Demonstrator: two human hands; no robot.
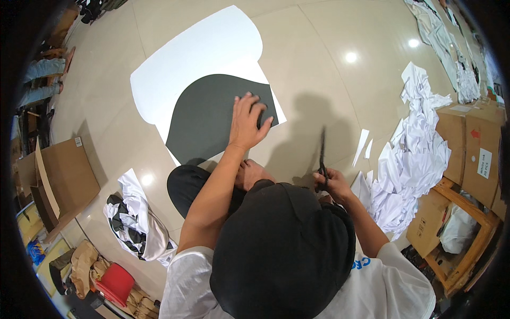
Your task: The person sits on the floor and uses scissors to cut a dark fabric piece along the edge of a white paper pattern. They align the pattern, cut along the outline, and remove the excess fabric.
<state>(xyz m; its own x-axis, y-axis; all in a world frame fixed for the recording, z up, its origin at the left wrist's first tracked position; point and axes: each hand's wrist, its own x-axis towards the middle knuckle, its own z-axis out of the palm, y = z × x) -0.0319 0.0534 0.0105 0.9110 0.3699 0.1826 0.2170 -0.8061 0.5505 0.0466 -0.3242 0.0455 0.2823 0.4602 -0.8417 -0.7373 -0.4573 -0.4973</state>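
A dark grey shaped panel (204, 114) lies on a larger white sheet (207, 45), which looks like fabric and is spread on the floor ahead of me. My left hand (248, 119) rests on the right part of the grey panel, fingers spread, its wrist over the panel's near edge. To the right, apart from the sheet, my right hand (332, 182) grips a pair of black scissors (322, 149) by the handles. Their blades point away from me and look closed together. My bare foot (255, 174) is just below the sheet's near edge.
A heap of white fabric scraps (409, 165) covers the floor at right, with thin white strips (361, 146) beside it. Cardboard boxes (473, 151) and a wooden frame (465, 260) stand at far right. At left are a black-and-white cloth bundle (139, 220) and an open carton (66, 181).
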